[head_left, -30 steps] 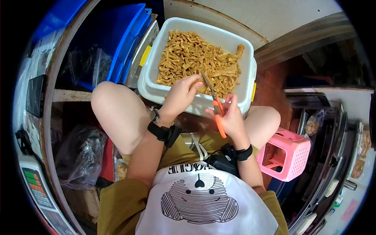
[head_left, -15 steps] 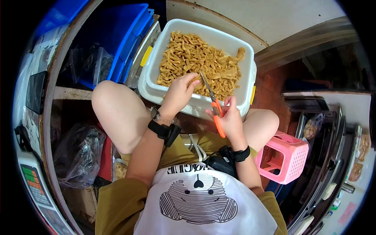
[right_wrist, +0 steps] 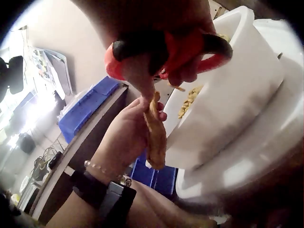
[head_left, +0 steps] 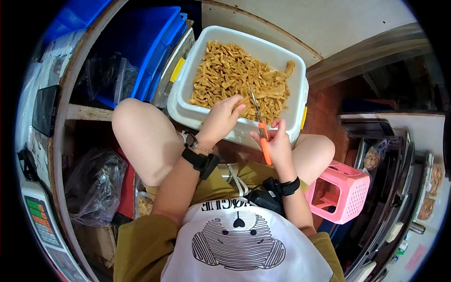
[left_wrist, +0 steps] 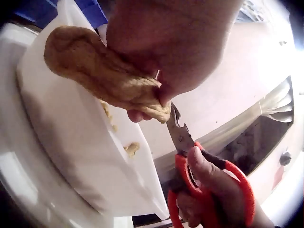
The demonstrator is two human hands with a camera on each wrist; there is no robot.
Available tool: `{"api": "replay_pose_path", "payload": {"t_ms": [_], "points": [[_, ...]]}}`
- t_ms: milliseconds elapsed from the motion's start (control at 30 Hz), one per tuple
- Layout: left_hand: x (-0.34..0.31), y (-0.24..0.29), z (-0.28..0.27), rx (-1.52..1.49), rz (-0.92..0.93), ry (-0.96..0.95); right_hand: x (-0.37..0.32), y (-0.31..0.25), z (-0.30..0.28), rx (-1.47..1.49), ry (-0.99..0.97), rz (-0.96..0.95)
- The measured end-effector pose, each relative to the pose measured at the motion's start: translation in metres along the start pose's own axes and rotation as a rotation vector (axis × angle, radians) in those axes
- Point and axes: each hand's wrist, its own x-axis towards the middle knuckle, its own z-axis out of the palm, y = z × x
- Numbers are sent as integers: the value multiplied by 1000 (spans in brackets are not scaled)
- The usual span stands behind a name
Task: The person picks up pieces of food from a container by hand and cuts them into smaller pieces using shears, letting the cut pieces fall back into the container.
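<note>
My left hand (head_left: 221, 120) is above the near side of a white tub (head_left: 221, 31), gripping a long, wrinkled, golden-brown piece of food (left_wrist: 104, 76) between thumb and fingers. Orange-handled scissors (head_left: 265, 143) are in my right hand (head_left: 279, 144), with its thumb and fingers in the loops. Their blades point away from me over the tub and look nearly together in the head view. In the left wrist view the blades meet the short end of the piece, right at my left thumb. Beneath lie many cut golden-brown strips (head_left: 225, 70), with a few larger uncut pieces at the right.
The tub stands inside another white container with yellow handles (head_left: 177, 69), between my knees. Blue crates (head_left: 157, 56) stand at the left, above a clear plastic bag (head_left: 98, 188). A pink stool (head_left: 345, 192) is by my right knee. A scale (head_left: 44, 221) sits at the far left.
The scissor handles have come closer together and the blades have swung slightly right, away from the left fingers. My left hand has shifted a little right and toward me.
</note>
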Motion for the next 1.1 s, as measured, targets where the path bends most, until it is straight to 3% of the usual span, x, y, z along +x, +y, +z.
{"api": "replay_pose_path", "payload": {"t_ms": [67, 133, 167, 233, 300, 467, 700, 967, 1100], "points": [[1, -5, 2, -45, -42, -4, -1, -5, -2, -13, -11, 5], [4, -9, 3, -470, -221, 26, -3, -4, -3, -27, -22, 13], [5, -11, 4, -470, -222, 26, -3, -1, -2, -19, -20, -51], [8, -13, 4, -794, -197, 76, -4, -1, -2, -12, -19, -113], [9, -17, 6, -726, -162, 103, -6, -4, -5, -75, -123, -67], [7, -21, 6, -695, -200, 45, -5, 0, -3, -16, -134, -106], [6, -16, 3, -561, -130, 123, -8, -5, -8, 56, -202, -136], [6, -19, 0, -445, -124, 29, -9, -9, -8, 20, -170, -124], [6, -14, -3, -570, -183, 18, -10, -10, -9, 52, -117, -117]]}}
